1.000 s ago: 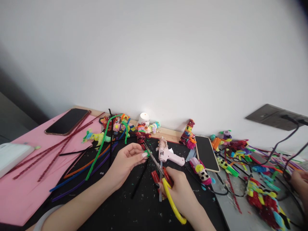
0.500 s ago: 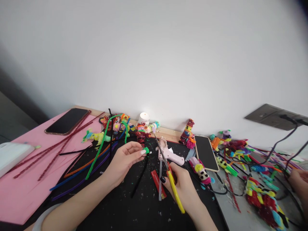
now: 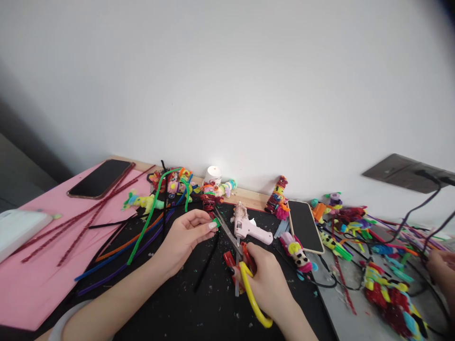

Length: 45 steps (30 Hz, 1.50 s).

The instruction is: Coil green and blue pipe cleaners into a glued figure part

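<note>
Over black matting, left hand pinches green piece; right hand grips scissors.

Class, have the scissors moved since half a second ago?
Yes. The scissors swung left, away from the pink glue gun, to the green piece in the left hand.

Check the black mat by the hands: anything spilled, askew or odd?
Yes: tiny cuttings lie strewn over the black mat around the left hand, which pinches a green piece, and the right hand holding the scissors. The pink glue gun lies on its side, its nozzle crusted with pale lumps.
</note>
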Each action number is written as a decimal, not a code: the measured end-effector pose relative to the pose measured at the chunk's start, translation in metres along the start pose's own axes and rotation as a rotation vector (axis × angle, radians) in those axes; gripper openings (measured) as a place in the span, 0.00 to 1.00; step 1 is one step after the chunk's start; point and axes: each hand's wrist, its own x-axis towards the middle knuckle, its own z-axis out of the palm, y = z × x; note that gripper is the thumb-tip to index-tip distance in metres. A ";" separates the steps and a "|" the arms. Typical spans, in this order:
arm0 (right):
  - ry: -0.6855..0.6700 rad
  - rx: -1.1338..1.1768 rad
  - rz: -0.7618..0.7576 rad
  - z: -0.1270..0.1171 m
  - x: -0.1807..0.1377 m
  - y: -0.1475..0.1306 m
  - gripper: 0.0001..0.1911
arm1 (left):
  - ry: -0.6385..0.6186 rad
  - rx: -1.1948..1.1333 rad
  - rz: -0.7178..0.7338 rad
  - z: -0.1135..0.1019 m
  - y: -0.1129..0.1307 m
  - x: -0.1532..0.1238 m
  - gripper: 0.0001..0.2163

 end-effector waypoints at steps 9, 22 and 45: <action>-0.007 -0.021 0.007 0.001 0.001 0.001 0.18 | -0.031 0.023 0.002 0.000 0.000 0.000 0.07; -0.064 -0.012 0.047 0.000 0.001 0.001 0.17 | -0.019 0.044 0.002 0.001 -0.001 0.000 0.07; -0.028 0.024 -0.001 -0.001 0.000 -0.002 0.14 | -0.040 0.114 0.003 0.002 0.001 -0.002 0.08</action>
